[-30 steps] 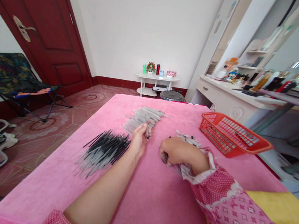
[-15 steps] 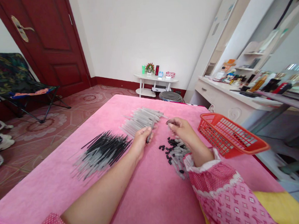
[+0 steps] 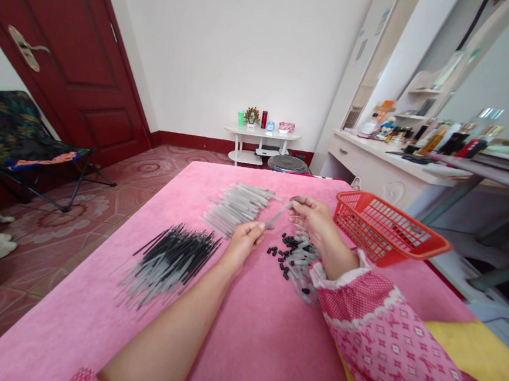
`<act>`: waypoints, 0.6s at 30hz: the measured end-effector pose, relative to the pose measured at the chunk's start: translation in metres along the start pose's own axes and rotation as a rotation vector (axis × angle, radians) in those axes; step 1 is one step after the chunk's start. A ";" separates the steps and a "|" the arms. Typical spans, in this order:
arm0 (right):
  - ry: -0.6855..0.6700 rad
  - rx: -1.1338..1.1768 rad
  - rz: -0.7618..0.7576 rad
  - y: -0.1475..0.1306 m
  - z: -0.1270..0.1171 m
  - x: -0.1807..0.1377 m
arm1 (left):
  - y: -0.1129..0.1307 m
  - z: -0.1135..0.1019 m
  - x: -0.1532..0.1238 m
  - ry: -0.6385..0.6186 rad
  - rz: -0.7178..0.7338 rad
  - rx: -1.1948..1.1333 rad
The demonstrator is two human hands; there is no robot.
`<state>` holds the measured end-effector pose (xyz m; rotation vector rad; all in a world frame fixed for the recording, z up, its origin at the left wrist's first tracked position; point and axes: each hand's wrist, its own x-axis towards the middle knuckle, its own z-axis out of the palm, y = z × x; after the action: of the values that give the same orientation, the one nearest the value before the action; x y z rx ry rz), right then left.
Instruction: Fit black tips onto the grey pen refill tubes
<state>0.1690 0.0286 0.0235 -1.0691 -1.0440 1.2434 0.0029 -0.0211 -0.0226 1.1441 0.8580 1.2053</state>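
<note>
My left hand (image 3: 244, 242) pinches one end of a slim translucent pen barrel (image 3: 277, 215), which slants up to the right. At its other end the closed fingers of my right hand (image 3: 313, 216) grip it; a small dark piece shows at those fingertips. Behind my left hand lies a pile of translucent pen barrels (image 3: 238, 205). Thin pen refills (image 3: 175, 252), black and clear, are heaped left of my left forearm. Below my right hand, clear pen caps (image 3: 299, 266) lie with several small black plugs (image 3: 283, 265), partly hidden by my right wrist.
A red plastic basket (image 3: 383, 233) stands on the pink-covered table (image 3: 248, 332), right of my right hand. Beyond the table are a round stool (image 3: 287, 164) and a low white stand (image 3: 263, 132). A folding chair (image 3: 35, 155) is at left, a cluttered dresser (image 3: 376, 163) at right.
The pen barrel in my left hand has swung from steep to a flatter slant, and my right hand now grips its far end. The whole view has shifted slightly.
</note>
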 end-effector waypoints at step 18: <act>-0.174 -0.271 -0.142 0.000 0.005 -0.008 | 0.000 -0.004 0.001 0.011 -0.051 -0.065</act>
<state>0.1636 0.0209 0.0243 -1.0820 -1.4285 1.1159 -0.0013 -0.0193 -0.0231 1.0585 0.8455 1.1900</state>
